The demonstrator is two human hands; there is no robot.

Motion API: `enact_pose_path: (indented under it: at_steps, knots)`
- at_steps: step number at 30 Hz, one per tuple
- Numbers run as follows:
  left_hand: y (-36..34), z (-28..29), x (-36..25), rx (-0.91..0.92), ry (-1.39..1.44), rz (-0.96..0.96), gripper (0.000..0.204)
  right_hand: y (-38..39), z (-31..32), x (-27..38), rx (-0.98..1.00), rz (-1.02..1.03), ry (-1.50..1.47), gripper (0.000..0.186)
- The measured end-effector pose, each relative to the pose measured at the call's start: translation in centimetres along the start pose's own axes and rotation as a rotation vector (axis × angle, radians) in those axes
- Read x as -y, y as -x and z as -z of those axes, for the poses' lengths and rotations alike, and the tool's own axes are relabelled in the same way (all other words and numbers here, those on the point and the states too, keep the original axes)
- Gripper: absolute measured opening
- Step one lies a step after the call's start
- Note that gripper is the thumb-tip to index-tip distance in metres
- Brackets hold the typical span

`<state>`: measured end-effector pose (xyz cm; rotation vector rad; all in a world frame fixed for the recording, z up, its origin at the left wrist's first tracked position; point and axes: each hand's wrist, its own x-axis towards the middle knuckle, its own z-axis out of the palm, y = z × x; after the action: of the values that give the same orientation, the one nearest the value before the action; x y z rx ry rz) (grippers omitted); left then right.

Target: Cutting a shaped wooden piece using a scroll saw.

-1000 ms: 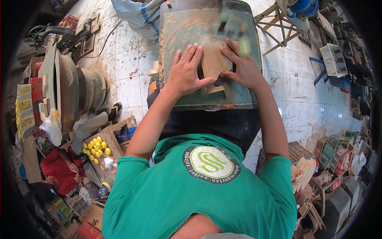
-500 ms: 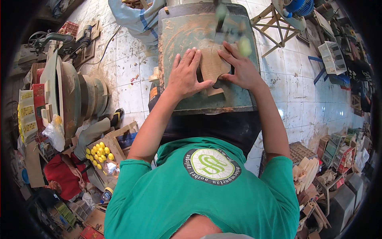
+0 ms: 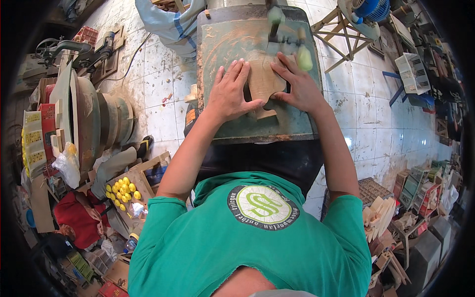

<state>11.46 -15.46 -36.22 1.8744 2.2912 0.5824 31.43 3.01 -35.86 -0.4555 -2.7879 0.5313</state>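
A flat piece of wood (image 3: pixel 262 79) with curved edges lies on the dusty green metal table (image 3: pixel 222 130) of a saw-like machine. My left hand (image 3: pixel 230 93) is spread, fingers stretched forward, along the wood's left side, its thumb reaching across the near end. On the other side my right hand (image 3: pixel 303 89) rests with extended fingers on the right edge, thumb pointing inward. Just beyond the wood hangs the machine's dark upper guide (image 3: pixel 273 30), beside a pale green handle (image 3: pixel 304 58). A small wood offcut (image 3: pixel 265 114) sits below the board. The exact cutting point is too fine to make out.
A white sack (image 3: pixel 170 27) stands beyond the table's left corner. A person in a red top (image 3: pixel 79 218) sits at lower left, near several yellow round pieces (image 3: pixel 122 190). At upper right is a wooden stand (image 3: pixel 341 37); stacked wood pieces (image 3: pixel 378 215) lie at lower right.
Both hands keep nearly the same places on the wood, with only a very slight shift. The green handle looks less blurred now.
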Motion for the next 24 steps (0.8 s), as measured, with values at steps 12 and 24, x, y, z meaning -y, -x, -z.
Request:
enact_pose_path:
  at_steps: [12,24]
  knots:
    - [-0.38,0.07,0.46,0.031,0.001,0.005,0.119,-0.12,-0.24,-0.02,-0.038,0.008,-0.007,0.091]
    - [-0.87,0.07,0.78,0.047,-0.002,-0.005,0.119,-0.18,-0.37,-0.10,-0.030,-0.021,0.031,0.090]
